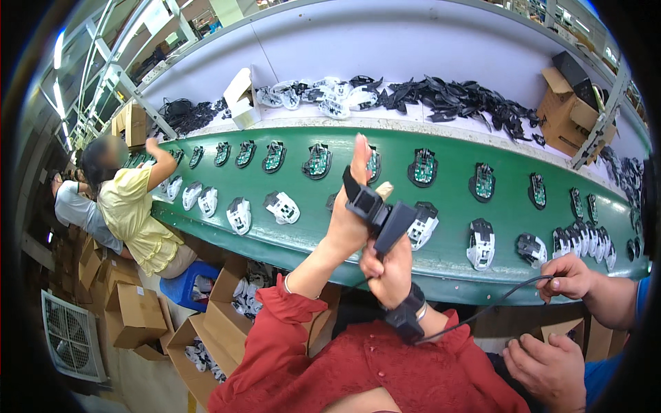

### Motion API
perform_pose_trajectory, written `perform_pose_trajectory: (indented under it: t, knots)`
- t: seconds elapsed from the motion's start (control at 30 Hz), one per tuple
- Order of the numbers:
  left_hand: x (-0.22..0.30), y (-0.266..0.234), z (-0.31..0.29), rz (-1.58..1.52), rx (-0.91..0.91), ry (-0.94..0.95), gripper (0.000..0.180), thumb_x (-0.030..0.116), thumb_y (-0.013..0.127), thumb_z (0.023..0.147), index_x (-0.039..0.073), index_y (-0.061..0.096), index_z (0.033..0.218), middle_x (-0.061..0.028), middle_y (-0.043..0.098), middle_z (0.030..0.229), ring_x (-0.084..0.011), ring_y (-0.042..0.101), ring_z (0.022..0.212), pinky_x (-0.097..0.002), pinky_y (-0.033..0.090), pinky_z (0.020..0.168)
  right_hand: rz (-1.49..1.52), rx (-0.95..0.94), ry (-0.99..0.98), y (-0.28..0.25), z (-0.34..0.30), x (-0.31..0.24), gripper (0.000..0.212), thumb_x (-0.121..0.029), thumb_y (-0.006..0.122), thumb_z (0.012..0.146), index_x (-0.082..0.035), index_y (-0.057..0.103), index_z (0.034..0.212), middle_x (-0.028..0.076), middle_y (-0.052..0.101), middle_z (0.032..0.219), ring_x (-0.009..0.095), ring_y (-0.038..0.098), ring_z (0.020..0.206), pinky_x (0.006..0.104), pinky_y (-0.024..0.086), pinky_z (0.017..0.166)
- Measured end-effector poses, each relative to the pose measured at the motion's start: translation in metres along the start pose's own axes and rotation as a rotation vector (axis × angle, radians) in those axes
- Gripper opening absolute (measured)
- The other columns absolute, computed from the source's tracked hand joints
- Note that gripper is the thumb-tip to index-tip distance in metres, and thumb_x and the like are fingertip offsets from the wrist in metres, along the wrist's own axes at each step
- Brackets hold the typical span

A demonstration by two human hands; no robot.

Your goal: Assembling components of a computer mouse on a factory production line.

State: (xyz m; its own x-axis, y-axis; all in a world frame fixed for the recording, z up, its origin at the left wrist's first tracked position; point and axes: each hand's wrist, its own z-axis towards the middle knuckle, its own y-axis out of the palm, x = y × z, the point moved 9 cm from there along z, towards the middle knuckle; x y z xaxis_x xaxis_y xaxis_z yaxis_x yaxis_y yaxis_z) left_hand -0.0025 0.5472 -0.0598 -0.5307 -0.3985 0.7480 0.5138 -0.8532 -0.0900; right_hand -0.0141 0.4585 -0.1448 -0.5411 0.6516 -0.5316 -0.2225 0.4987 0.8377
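My left hand (pixel 350 224) is raised over the green belt, its fingers stretched upward and seen edge-on. A black strap runs round it, carrying a small black box-shaped device (pixel 391 229). Against that device my right hand (pixel 394 274) is closed, with fingers curled at its lower end. My right wrist wears a black band with a module (pixel 405 320), from which a black cable (pixel 475 315) runs right. Another person's hand (pixel 570 277) pinches this cable; their other hand (pixel 547 368) is below. Behind my hands lie a circuit board in a black mouse base (pixel 374 164) and a white-and-black mouse shell (pixel 423 226).
The green conveyor belt (pixel 234 182) carries rows of mouse bases with circuit boards (pixel 317 162) and mouse shells (pixel 480 244). Black plastic parts (pixel 454 98) are heaped on the back shelf. A person in yellow (pixel 134 199) works at left. Cardboard boxes (pixel 138 315) and a blue stool (pixel 184 286) stand below.
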Motion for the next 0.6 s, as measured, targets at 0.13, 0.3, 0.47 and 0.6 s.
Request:
perform_pose_trajectory:
  t: [0.13,0.3,0.47,0.6]
  knots:
    - [0.005,-0.002,0.019,-0.606,-0.082,-0.277,0.056,-0.002,0.053,0.086,0.0,0.036,0.139,-0.0176,0.029,0.147,-0.0307,0.03,0.135,-0.0405,0.03,0.107,-0.024,-0.134,-0.072,0.019,0.004,-0.008,0.008,-0.01,0.037,0.099,-0.013,0.036,0.105,0.004,0.051,0.073,0.007,0.036,0.041,0.0191,0.029,0.035]
    - [0.062,-0.028,0.022,-1.022,-0.102,-0.053,0.069,0.002,0.06,0.083,0.007,0.028,0.144,-0.0185,0.015,0.152,-0.0347,0.027,0.136,-0.0465,0.035,0.103,0.043,-0.194,0.037,0.052,-0.02,0.003,0.011,-0.009,0.038,0.098,-0.015,0.034,0.107,0.005,0.054,0.08,0.004,0.037,0.05,0.0176,0.029,0.035]
    - [0.077,-0.045,0.025,-0.792,-0.013,0.07,0.094,0.019,0.067,0.08,0.035,0.004,0.148,-0.0143,-0.002,0.154,-0.0335,0.013,0.141,-0.0528,0.021,0.108,0.0,-0.279,0.056,0.052,-0.007,0.012,0.024,-0.01,0.038,0.098,-0.015,0.036,0.122,0.003,0.054,0.079,0.004,0.037,0.048,0.0164,0.028,0.035]
    - [0.094,-0.077,0.034,-0.723,0.272,0.282,0.085,0.013,0.06,0.08,0.029,0.011,0.148,-0.0131,0.01,0.154,-0.0319,0.015,0.14,-0.0524,0.009,0.111,0.029,-0.422,0.109,0.078,0.003,0.015,0.015,-0.011,0.045,0.096,-0.009,0.045,0.11,0.003,0.053,0.068,0.005,0.036,0.038,0.019,0.026,0.032]
